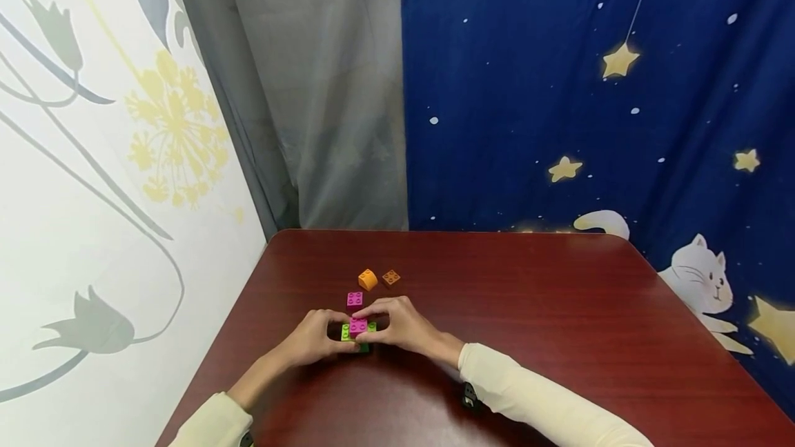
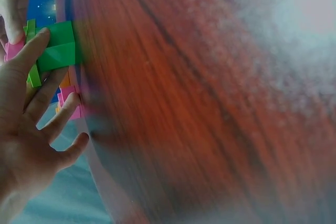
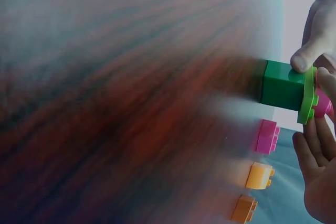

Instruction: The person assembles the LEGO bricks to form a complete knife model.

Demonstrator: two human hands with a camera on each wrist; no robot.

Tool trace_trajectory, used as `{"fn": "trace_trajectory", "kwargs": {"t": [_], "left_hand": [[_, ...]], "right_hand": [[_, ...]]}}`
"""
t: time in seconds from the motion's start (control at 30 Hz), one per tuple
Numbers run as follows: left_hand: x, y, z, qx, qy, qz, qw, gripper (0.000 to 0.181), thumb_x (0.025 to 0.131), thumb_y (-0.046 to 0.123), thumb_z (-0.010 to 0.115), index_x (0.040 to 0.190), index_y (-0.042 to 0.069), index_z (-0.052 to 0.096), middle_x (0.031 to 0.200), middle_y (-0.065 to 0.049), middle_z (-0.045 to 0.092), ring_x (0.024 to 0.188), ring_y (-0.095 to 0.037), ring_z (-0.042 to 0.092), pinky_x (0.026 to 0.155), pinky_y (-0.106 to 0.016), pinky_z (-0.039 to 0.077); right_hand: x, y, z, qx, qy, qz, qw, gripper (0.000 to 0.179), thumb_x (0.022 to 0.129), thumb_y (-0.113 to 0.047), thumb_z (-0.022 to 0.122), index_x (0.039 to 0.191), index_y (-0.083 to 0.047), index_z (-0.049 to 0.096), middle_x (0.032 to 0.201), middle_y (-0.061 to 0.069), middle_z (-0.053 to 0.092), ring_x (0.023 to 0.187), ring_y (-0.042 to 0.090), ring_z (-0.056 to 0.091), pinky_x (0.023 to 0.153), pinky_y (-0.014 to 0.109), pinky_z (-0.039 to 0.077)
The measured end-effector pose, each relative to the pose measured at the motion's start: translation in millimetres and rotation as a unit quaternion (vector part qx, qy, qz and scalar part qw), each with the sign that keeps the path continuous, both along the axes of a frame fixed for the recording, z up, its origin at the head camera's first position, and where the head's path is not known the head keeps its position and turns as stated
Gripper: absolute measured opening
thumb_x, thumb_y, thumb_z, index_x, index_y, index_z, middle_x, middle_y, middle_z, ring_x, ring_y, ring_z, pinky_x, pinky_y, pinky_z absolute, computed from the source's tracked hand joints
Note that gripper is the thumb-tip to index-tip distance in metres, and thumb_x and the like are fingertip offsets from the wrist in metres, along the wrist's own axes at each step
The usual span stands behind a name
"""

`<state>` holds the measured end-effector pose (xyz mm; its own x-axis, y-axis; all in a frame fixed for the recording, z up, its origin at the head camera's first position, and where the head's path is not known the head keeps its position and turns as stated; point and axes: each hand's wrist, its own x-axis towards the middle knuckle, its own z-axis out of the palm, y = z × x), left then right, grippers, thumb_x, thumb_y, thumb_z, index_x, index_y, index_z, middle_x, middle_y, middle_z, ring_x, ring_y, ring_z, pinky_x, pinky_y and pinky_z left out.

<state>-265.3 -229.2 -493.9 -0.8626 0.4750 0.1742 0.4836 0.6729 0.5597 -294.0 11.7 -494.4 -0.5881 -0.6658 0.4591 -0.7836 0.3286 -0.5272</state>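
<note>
A small stack of toy building bricks stands on the table between the two hands. At its bottom is a green brick (image 3: 283, 85). Over that lies a thin lime green plate (image 1: 345, 332), topped by a pink brick (image 1: 358, 325). The left hand (image 1: 308, 339) holds the stack from the left, with its thumb against the green brick in the right wrist view. From the other side, the right hand (image 1: 406, 328) pinches the pink brick between thumb and fingers.
Just behind the stack sits a second pink brick (image 1: 355, 299). Farther back are an orange brick with a curved top (image 1: 368, 279) and a darker orange brick (image 1: 391, 277). The reddish-brown table (image 1: 528, 323) meets a white patterned wall (image 1: 124, 240) at left and curtains (image 1: 528, 88) behind.
</note>
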Motion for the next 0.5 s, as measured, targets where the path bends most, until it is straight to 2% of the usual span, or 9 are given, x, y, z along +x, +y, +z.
{"fn": "trace_trajectory", "kwargs": {"t": [0.13, 0.27, 0.4, 0.5], "left_hand": [[0.3, -0.4, 0.2, 0.0, -0.003, -0.002, 1.0, 0.039, 0.082, 0.043, 0.089, 0.108, 0.016, 0.079, 0.102, 0.01, 0.076, 0.095, -0.01, 0.066, 0.089, -0.042, 0.056], [0.2, 0.6, -0.4, 0.007, -0.008, -0.007, 0.9999, 0.039, 0.082, 0.044, 0.089, 0.107, 0.017, 0.078, 0.099, 0.013, 0.075, 0.093, -0.008, 0.065, 0.088, -0.038, 0.056], [-0.1, 0.7, -0.8, 0.015, -0.018, -0.005, 0.9997, 0.041, 0.082, 0.044, 0.089, 0.109, 0.014, 0.077, 0.096, 0.013, 0.074, 0.088, -0.006, 0.063, 0.083, -0.032, 0.056], [-0.3, 0.0, -0.7, 0.015, -0.027, 0.003, 0.9995, 0.044, 0.082, 0.043, 0.089, 0.111, 0.012, 0.077, 0.097, 0.011, 0.073, 0.087, -0.006, 0.063, 0.08, -0.029, 0.056]], "right_hand": [[-0.1, 1, 2.1, 0.003, 0.0, 0.005, 1.0, 0.041, 0.084, -0.033, 0.088, 0.121, -0.018, 0.078, 0.115, -0.007, 0.076, 0.108, -0.001, 0.066, 0.09, 0.017, 0.053], [-5.5, 4, 6.4, 0.003, -0.007, 0.0, 1.0, 0.038, 0.086, -0.033, 0.087, 0.119, -0.016, 0.078, 0.114, -0.008, 0.076, 0.106, -0.002, 0.067, 0.09, 0.021, 0.054], [-15.8, 5, 10.8, -0.02, -0.02, -0.008, 0.9996, 0.033, 0.091, -0.029, 0.083, 0.118, -0.011, 0.078, 0.109, -0.004, 0.078, 0.101, 0.003, 0.07, 0.089, 0.022, 0.055], [-26.4, 6, 8.3, -0.034, -0.037, -0.007, 0.9987, 0.033, 0.093, -0.027, 0.081, 0.119, -0.007, 0.076, 0.105, 0.003, 0.079, 0.097, 0.008, 0.072, 0.086, 0.023, 0.056]]}}
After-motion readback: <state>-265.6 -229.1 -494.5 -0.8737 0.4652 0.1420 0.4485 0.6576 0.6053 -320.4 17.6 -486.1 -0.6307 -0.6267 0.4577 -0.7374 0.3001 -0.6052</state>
